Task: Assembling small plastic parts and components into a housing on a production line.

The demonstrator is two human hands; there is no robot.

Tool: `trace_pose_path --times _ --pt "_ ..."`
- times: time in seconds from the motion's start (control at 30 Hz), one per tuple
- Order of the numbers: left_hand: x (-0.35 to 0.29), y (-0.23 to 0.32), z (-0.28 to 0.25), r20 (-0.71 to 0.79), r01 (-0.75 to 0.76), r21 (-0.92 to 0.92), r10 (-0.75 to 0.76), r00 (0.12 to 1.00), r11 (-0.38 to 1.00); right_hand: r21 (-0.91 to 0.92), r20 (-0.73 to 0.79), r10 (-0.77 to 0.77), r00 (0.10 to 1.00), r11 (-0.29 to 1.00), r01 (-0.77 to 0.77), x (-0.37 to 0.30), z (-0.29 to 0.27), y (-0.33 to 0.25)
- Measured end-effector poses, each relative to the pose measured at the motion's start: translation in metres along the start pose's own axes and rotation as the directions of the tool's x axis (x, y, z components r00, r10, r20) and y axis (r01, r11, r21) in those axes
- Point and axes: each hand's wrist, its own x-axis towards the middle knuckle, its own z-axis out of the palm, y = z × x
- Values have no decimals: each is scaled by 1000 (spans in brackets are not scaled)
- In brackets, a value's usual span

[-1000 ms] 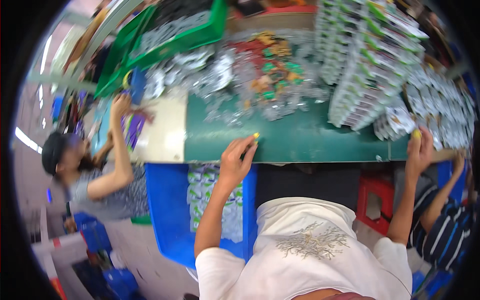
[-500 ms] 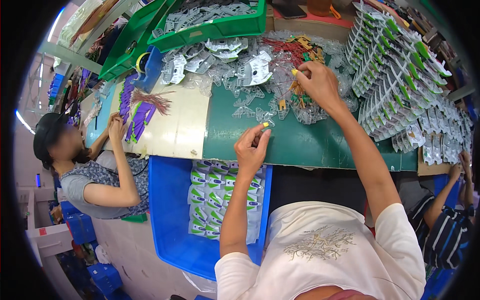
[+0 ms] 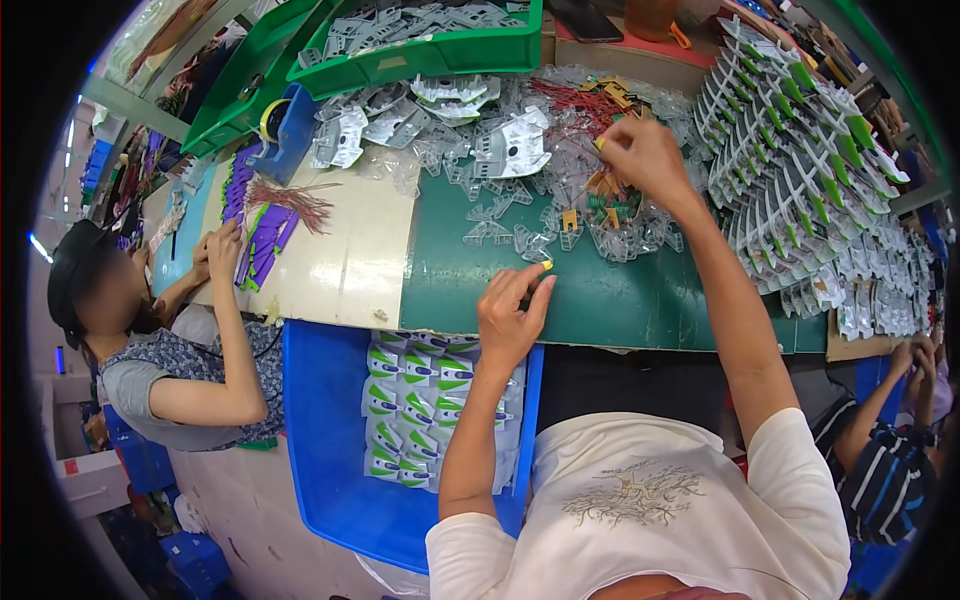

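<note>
My left hand hangs over the front of the green tabletop, fingers curled and a yellow cover on the index fingertip. Thumb and index tips are close together; anything between them is too small to see. Just beyond them lies a clear plastic piece. Over the parts pile, my right hand is closed in a pinch, also with a yellow-covered fingertip. What it grips is hidden. Below and around it lie red wires, small brown-and-green circuit boards and clear plastic pieces.
Grey-white shells lie left of the pile, below a green bin. Tall stacks of white-and-green shells stand at right. A blue tub holds finished-looking parts. A co-worker handles purple pieces at left; another person's hands show far right.
My left hand has shifted slightly right and nearer to me, away from the clear piece. My right hand has moved a little right, still over the pile. The whole view has shifted slightly.
</note>
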Motion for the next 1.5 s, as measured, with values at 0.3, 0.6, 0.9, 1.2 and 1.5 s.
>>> trace_pose_path --times 0.3,0.6,0.9,1.2,1.5 --pt "-5 1 2 25 -53 157 50 998 986 915 -16 142 990 401 -43 -4 -70 -50" --pt "16 71 -1 163 312 -665 -275 947 679 497 0 46 999 867 -40 -140 -57 -47" --pt "26 94 17 219 257 -544 -161 962 799 266 -1 -163 987 951 158 -167 -75 -41" --pt "12 101 32 103 206 -571 -180 978 795 750 388 114 915 538 -385 -161 -68 -48" --pt "1 90 34 140 230 -468 -185 973 853 437 51 -105 993 897 72 -166 -61 -58"
